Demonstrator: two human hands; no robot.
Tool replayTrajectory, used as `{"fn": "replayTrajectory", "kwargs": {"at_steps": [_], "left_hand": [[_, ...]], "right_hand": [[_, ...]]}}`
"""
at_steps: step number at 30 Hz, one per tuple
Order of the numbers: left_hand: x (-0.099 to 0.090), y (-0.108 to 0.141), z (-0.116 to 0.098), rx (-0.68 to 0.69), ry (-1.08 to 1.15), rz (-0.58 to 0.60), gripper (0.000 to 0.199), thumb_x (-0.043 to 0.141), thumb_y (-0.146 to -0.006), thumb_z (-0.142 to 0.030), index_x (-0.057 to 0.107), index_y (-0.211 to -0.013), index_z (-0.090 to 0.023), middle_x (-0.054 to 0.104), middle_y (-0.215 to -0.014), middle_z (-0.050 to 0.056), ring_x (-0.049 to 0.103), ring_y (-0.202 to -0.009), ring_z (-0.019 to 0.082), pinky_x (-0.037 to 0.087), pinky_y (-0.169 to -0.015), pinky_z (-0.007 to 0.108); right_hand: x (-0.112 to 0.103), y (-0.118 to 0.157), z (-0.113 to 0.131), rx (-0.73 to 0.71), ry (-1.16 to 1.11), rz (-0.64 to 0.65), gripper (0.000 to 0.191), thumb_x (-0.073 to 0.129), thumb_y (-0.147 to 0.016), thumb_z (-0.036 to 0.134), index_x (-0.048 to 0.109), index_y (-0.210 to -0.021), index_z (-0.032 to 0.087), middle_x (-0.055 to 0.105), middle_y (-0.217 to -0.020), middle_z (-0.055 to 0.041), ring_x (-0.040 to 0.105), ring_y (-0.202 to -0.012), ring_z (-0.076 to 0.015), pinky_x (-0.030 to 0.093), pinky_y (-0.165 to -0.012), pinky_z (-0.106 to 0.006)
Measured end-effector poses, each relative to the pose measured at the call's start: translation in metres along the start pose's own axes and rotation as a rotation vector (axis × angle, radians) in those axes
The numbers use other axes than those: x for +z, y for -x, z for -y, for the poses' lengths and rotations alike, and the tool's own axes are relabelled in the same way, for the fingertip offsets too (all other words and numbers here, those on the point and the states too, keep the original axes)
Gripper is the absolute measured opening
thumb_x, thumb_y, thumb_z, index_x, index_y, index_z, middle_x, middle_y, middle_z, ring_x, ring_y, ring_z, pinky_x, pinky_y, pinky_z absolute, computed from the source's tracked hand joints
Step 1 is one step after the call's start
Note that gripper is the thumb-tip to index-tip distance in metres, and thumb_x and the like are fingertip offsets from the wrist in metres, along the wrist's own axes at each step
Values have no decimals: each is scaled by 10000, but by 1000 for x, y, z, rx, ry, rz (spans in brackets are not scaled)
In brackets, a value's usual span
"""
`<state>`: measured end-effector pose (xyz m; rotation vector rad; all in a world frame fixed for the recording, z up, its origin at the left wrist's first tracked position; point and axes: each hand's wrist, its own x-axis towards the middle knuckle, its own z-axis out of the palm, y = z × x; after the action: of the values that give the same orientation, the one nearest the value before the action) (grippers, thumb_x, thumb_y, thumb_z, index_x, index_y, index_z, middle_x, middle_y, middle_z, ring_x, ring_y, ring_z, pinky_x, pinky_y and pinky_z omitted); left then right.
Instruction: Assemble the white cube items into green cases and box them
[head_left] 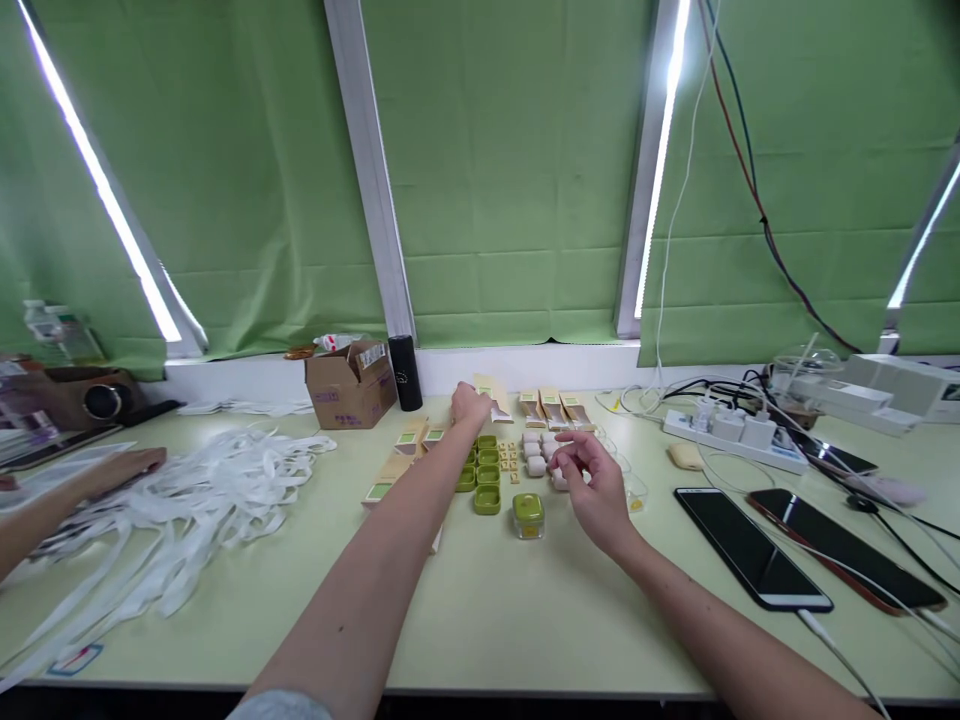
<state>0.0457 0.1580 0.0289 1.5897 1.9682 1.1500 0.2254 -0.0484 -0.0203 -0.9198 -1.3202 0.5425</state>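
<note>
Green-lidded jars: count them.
1: the jar, on the table between the left forearm and the right hand. That forearm may hide others.

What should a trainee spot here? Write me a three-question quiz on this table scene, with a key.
1. True or false: the jar with the green lid stands nearer the front edge of the table than the pale rolls do.
2. Fill the gap: the camera wearer's right hand is nearer that front edge than the ____.
3. Which stands just to the right of the cardboard box? A) a phone; B) a black cylinder; C) a power strip.

Key: 1. True. 2. left hand. 3. B.
</note>
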Motion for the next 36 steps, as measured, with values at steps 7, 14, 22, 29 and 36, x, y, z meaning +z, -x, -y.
{"fn": "replayTrajectory", "kwargs": {"at_steps": [7,14,22,29,36], "left_hand": [[27,-15,1,-49,-99,0,445,802,-854,-215,644,-1253,-96,737,-1276,237,724,-1167,311,533,-839,312],[49,-17,5,43,-157,170,381,853,-742,-132,762,-1111,-116,772,-1247,199,722,-1197,311,532,-903,294],[46,-6,9,200,-124,288,297,787,-772,-102,807,-1066,-138,806,-1188,136,743,-1147,261,529,-967,277],[2,32,3,373,-54,283,270,660,-868,-115,794,-1094,-176,806,-1130,141,746,-1050,271,543,-982,366],[-61,108,29,693,-43,449,482,714,-659,-46,816,-1069,-277,787,-955,85,642,-1118,347,425,-1083,448]], "right_hand": [[4,7,8,-37,14,63,183,572,-1007,358,641,-1131,242,701,-783,-11,599,-686,-178,461,-635,-307],[5,9,10,-82,53,103,159,555,-1010,307,629,-1134,241,688,-767,-4,611,-695,-176,450,-620,-297],[7,8,7,-101,112,129,155,556,-995,287,631,-1124,246,693,-751,9,615,-676,-171,440,-611,-289],[3,6,4,-60,122,104,161,571,-983,324,660,-1102,260,705,-751,-6,634,-693,-193,465,-618,-304],[4,1,-3,8,81,70,189,595,-969,386,655,-1068,238,695,-755,-9,638,-676,-194,457,-627,-304]]}}
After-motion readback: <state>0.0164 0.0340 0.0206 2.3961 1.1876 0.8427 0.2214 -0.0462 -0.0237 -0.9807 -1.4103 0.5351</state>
